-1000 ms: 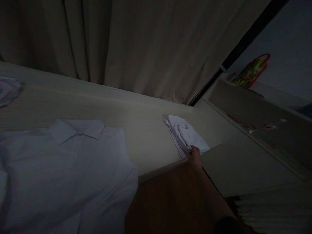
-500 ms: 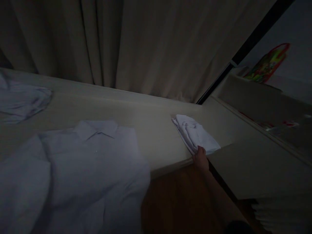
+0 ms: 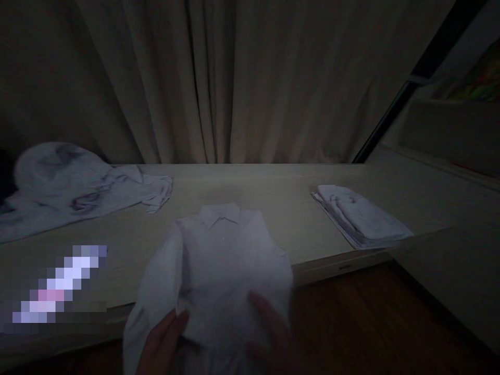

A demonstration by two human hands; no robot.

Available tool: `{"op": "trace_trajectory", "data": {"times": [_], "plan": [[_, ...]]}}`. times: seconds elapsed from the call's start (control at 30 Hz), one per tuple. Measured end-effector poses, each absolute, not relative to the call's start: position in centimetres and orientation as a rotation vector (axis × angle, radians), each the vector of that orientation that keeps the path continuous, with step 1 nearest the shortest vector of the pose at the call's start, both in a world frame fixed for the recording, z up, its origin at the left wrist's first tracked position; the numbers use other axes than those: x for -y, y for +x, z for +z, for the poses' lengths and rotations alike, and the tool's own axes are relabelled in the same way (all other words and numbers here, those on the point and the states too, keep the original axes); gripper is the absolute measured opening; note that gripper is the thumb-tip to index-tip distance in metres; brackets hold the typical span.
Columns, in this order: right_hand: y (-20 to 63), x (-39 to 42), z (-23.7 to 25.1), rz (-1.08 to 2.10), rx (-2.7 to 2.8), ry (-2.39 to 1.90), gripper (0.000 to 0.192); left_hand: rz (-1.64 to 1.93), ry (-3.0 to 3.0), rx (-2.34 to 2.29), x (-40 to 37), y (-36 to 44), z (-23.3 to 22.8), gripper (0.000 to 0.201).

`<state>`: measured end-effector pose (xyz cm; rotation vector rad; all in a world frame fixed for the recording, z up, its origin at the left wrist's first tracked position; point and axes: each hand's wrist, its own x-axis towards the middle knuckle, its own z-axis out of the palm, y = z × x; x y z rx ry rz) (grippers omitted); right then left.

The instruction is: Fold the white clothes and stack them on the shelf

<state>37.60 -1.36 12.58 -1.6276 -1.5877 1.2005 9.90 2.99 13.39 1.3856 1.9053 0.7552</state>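
A white collared shirt [image 3: 222, 260] lies front up, its collar on the pale surface and its lower part toward me over the front edge. My left hand [image 3: 166, 333] is closed on a fold of the shirt at its lower left, beside the sleeve. Over the shirt's lower right side, my right hand [image 3: 271, 328] has its fingers spread; it is slightly blurred, and whether it touches the cloth is unclear. To the right, a folded stack of white clothes [image 3: 363, 213] rests near the front edge, with neither hand on it.
A crumpled white garment [image 3: 89, 187] lies on the pale surface [image 3: 289, 195] at the back left. A pixelated bright patch [image 3: 64, 284] covers something at the left front. Long curtains [image 3: 269, 83] hang behind. A cabinet [image 3: 453, 182] stands at the right, above a brown floor [image 3: 351, 307].
My right hand has left the folded stack and come over to the shirt. My left hand has come into view, gripping the shirt. The view has swung left, showing more of the crumpled garment.
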Motion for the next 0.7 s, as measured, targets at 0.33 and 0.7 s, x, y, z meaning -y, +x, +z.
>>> {"op": "trace_trajectory", "data": {"times": [0.33, 0.7], "plan": [[32.0, 0.9, 15.5, 1.319, 1.771, -1.347, 0.084, 0.722, 1.352, -1.749, -3.1, 12.9, 16.3, 0.031], [35.2, 2.8, 15.8, 1.267, 1.669, -1.786, 0.06, 0.629, 1.747, -1.767, -12.2, 7.9, 18.0, 0.04]]}}
